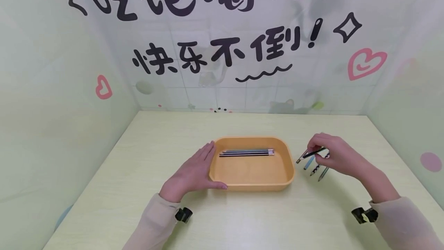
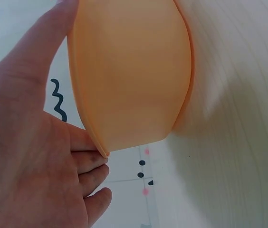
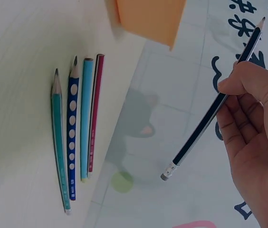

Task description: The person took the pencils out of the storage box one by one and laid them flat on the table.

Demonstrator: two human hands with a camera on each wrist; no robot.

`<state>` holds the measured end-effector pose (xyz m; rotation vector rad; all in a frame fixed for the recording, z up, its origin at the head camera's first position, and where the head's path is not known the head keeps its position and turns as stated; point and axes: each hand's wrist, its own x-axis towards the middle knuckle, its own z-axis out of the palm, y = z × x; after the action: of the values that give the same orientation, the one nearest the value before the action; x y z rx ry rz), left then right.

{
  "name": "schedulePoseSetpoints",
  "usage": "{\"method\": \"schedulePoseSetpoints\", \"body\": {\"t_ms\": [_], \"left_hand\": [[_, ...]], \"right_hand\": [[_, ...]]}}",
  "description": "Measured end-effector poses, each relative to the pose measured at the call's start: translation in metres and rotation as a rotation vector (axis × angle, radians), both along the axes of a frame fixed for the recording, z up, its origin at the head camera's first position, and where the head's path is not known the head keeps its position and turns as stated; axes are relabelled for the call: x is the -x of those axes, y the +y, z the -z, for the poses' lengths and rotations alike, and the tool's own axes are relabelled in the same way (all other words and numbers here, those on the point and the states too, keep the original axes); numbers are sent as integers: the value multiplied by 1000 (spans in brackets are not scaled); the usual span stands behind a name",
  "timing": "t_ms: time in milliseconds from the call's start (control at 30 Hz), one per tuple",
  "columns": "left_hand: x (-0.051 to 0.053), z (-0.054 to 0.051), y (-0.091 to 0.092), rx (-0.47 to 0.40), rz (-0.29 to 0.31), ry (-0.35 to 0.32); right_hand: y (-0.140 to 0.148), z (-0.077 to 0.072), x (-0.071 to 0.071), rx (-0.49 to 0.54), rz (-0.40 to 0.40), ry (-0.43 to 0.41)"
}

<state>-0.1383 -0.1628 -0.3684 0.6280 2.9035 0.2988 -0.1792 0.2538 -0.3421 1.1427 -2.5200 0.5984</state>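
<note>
My left hand [image 1: 194,173] lies against the left end of an orange tray [image 1: 249,187], fingers straight along its side and thumb at the near rim. In the left wrist view the fingertips touch the outside of the tray's rim [image 2: 77,95]. Several pencils [image 1: 247,152], dark and grey-blue, lie side by side inside. To the right of the tray, my right hand [image 1: 334,155] pinches a black pencil [image 3: 196,130] between thumb and fingers, above the table. Its sharpened tip points up and its eraser end down in the right wrist view.
On the table at the right lie a green pencil [image 3: 60,142], a blue pencil with white dots [image 3: 72,128], a light blue pencil [image 3: 86,118] and a dark red pencil [image 3: 96,114]. A printed wall covering [image 1: 222,95] stands behind the table.
</note>
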Motion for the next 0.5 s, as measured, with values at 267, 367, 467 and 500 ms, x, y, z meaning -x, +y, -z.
{"method": "schedulePoseSetpoints", "body": {"t_ms": [267, 367, 467, 500], "left_hand": [[0, 1, -1, 4, -1, 4], [0, 1, -1, 7, 2, 6], [0, 1, -1, 9, 6, 7], [0, 1, -1, 9, 7, 8]], "right_hand": [[16, 6, 4, -40, 41, -4], [23, 9, 5, -55, 58, 2], [30, 13, 6, -71, 69, 22], [33, 15, 6, -76, 70, 31]]}}
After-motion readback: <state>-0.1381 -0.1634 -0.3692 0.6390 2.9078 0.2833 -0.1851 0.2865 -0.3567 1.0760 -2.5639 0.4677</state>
